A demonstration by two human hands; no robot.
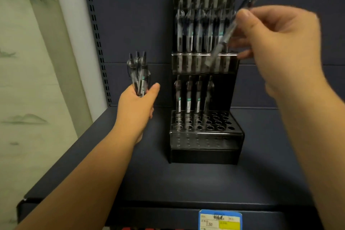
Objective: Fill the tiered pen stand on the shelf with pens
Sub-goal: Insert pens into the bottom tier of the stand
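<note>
A black tiered pen stand [206, 141] stands on the dark shelf against the back panel. Its top and middle tiers hold rows of pens, and the lowest tier holds several pens [188, 99] in its left holes, with open holes to the right. My right hand [281, 46] pinches a single pen [226, 31], tilted, its lower tip in front of the middle tier's rail. My left hand [138, 102] grips a bundle of pens [139, 74] upright, left of the stand.
The dark shelf [186, 183] has bare surface in front of and beside the stand. A price label [220, 219] sits on the shelf's front edge. A slotted upright [97, 39] and a pale patterned wall lie to the left.
</note>
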